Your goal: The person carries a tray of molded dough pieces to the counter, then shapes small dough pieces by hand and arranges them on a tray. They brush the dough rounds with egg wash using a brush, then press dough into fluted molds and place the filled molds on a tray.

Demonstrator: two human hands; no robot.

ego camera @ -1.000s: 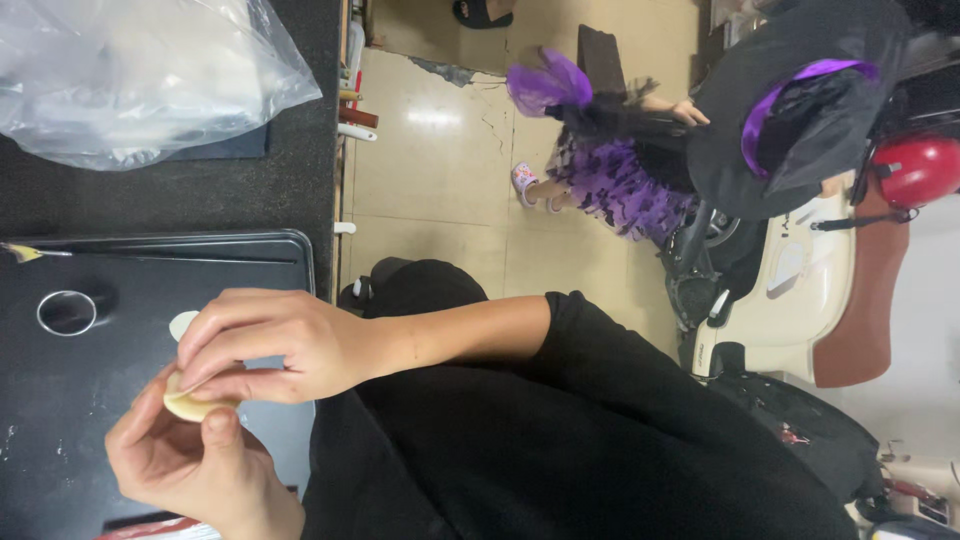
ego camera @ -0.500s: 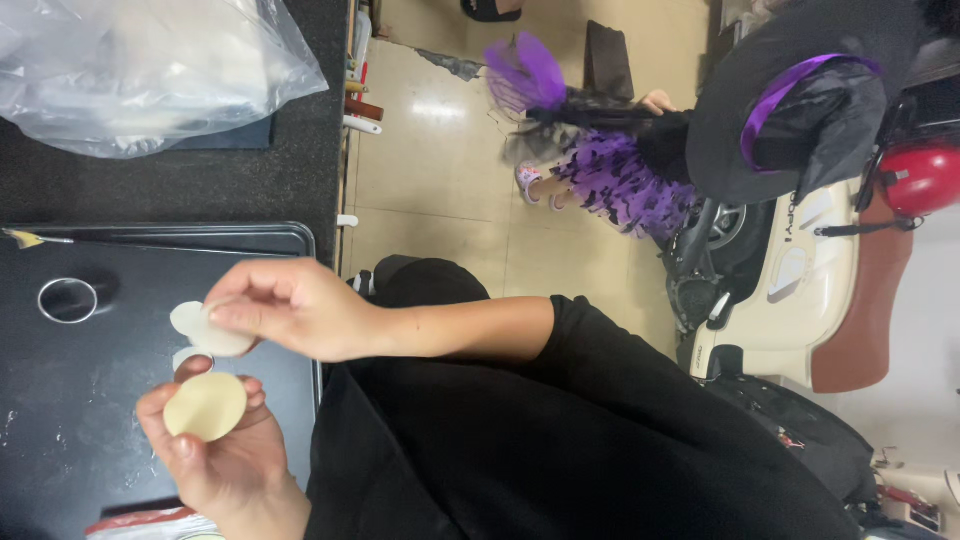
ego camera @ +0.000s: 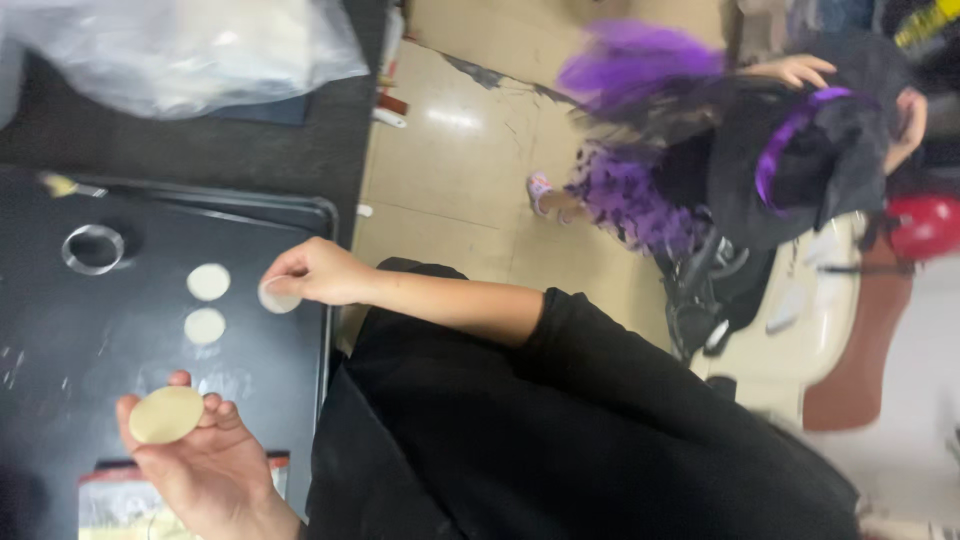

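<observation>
Here we see a black tray under both hands. Our left hand lies open, a flat round dough disc on its fingers. Our right hand pinches a smaller, seemingly thin pale disc at the tray's edge.

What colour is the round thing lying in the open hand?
Pale tan, a yellowish beige. The round dough disc rests on the open hand's fingers, seen in the head view.
</observation>
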